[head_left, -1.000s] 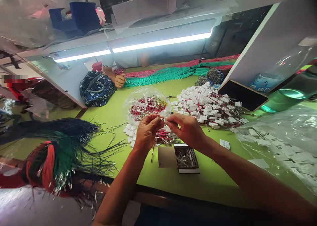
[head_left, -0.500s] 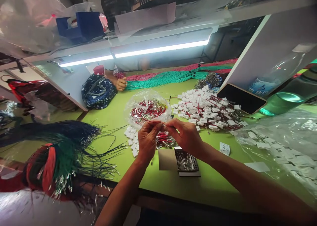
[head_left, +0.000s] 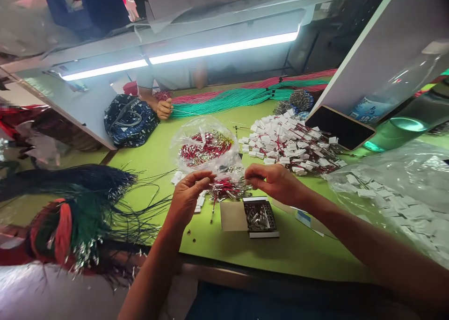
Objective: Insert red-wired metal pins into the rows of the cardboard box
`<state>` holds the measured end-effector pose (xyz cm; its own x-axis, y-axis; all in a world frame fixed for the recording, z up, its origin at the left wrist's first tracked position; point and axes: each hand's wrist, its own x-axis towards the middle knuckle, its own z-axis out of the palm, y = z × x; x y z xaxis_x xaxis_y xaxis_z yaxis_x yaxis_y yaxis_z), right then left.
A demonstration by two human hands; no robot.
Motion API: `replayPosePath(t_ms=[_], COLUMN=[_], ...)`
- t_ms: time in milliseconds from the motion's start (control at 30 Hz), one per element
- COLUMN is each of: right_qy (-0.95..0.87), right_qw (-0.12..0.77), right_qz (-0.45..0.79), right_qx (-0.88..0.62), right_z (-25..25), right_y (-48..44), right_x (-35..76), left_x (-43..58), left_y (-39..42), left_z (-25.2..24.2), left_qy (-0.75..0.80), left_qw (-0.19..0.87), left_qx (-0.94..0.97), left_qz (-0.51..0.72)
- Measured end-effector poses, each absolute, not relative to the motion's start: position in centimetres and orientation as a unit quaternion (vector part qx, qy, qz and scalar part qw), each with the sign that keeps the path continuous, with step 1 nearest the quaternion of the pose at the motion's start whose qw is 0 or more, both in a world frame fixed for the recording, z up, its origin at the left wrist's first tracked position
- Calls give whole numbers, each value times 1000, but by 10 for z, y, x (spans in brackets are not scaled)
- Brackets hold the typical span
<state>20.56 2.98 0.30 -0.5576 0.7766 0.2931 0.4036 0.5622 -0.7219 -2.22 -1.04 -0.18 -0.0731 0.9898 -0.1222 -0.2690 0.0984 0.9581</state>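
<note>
Nothing readable, even the bottle label [head_left: 368,108] too blurred.

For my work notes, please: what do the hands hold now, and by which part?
Nothing is visibly held: the left hand and the right hand are apart, either side of the loose red wires, their fingers empty.

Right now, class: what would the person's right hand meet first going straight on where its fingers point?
The right hand would probably meet the clear plastic bag first; depth is unclear.
</note>
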Motion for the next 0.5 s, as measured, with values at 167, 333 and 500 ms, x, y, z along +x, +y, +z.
replayPosePath(t_ms=[167,333,500], right_qy=[-839,-889,-908], right_qw=[299,192,60], right_qz=[261,163,102], right_qx=[-372,-382,-401], right_z=[-11,-17,-17], right_y=[30,31,31], right_x=[201,199,200], left_x=[-15,-4,-15], left_y=[-6,0,-10], left_z=[-28,-39,-33], left_qy=[512,489,562], left_qw=[589,592,480], left_qx=[368,358,484], left_qz=[506,531,468])
